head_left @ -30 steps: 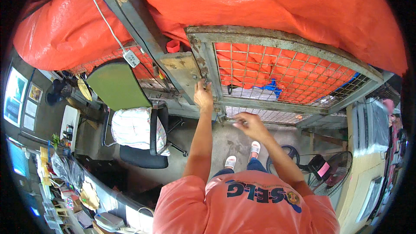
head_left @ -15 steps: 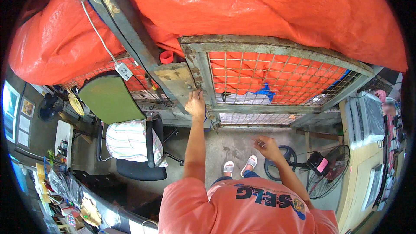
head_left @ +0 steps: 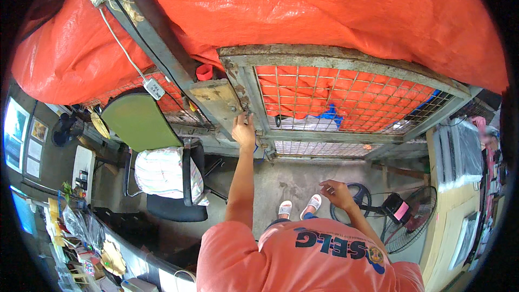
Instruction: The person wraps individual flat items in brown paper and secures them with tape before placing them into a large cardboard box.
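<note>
Left to right: a black office chair (head_left: 173,184) draped with a striped cloth stands on the concrete floor (head_left: 292,181). My left hand (head_left: 243,132) is raised to the left upright of the grey, rusted wire-mesh metal gate (head_left: 346,103), fingers curled against the frame at its latch edge; whether that grip closes fully I cannot tell. My right hand (head_left: 336,193) hangs apart, lower, loosely spread and holding nothing. I judge the step to be working the gate's edge; the next move calls for a firm pull or push there.

1 head-worn fisheye view looks steeply down, facing the nearby metal gate (head_left: 346,97)
</note>
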The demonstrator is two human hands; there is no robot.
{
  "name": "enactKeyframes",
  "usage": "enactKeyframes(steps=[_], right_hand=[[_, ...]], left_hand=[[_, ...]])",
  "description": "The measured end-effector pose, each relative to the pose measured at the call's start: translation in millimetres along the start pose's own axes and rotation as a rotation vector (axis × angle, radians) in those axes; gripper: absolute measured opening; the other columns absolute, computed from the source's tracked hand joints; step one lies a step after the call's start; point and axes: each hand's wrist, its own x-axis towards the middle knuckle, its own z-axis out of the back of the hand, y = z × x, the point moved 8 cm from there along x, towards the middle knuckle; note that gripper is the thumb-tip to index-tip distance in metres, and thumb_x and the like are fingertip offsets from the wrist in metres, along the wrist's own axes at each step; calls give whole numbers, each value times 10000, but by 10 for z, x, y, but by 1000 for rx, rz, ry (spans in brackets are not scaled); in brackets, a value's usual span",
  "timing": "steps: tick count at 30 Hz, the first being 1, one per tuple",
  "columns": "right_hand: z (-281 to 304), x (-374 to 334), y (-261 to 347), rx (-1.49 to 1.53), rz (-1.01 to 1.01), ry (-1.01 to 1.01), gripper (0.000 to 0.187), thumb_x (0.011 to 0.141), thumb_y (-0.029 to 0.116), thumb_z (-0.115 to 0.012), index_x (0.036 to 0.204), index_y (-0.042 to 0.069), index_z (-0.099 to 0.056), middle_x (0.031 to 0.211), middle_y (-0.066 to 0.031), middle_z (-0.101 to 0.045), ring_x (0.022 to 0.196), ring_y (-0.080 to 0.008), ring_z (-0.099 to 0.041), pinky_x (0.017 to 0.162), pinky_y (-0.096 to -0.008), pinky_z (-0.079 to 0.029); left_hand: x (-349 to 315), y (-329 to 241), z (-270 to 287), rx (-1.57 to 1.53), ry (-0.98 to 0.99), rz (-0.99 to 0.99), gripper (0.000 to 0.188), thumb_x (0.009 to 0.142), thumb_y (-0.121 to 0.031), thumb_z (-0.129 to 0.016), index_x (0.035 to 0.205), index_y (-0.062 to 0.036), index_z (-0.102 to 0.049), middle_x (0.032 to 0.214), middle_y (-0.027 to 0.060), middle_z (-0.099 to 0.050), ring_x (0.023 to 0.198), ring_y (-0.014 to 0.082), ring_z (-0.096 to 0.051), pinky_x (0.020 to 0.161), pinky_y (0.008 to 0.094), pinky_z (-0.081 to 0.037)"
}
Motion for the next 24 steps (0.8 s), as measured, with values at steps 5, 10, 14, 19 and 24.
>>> enactKeyframes(steps=[5, 10, 14, 19, 24], right_hand=[[-45, 52, -43, 13, 44, 61, 272, 801, 116, -710, 1058, 48, -650, 850, -117, -686, 706, -220, -678, 643, -321, -538], [-41, -25, -153, 13, 42, 149, 278, 802, 127, -706, 1065, 55, -651, 875, -124, -687, 709, -228, -680, 638, -325, -536], [56, -82, -235, -61, 5, 176, 296, 787, 58, -704, 1078, 44, -655, 869, -105, -692, 712, -192, -677, 656, -305, -542], [316, -63, -409, -27, 5, 118, 281, 794, 62, -699, 1070, 40, -654, 845, -102, -689, 717, -186, -682, 638, -304, -540], [667, -129, -497, 11, -47, -18, 258, 781, 60, -714, 1031, 34, -656, 866, -129, -686, 681, -220, -677, 624, -322, -540]], left_hand=[[-40, -164, -28, 84, -66, -30, 187, 837, -277, -678, 960, -148, -621, 903, 48, -635, 735, 307, -638, 592, 424, -504], [8, -475, -7, -67, 85, -163, 162, 861, -227, -664, 929, -91, -607, 811, 77, -625, 637, 291, -605, 553, 397, -477], [347, -473, 309, -295, -73, -9, 183, 909, -226, -622, 894, -45, -595, 706, 124, -616, 588, 295, -599, 551, 383, -466], [420, -118, 458, -227, -216, 199, 298, 903, -287, -629, 852, 6, -622, 657, 160, -611, 586, 272, -593, 569, 393, -459], [448, -155, 424, -109, -194, 136, 263, 916, -227, -600, 844, 24, -566, 713, 188, -594, 646, 359, -580, 609, 443, -449]])
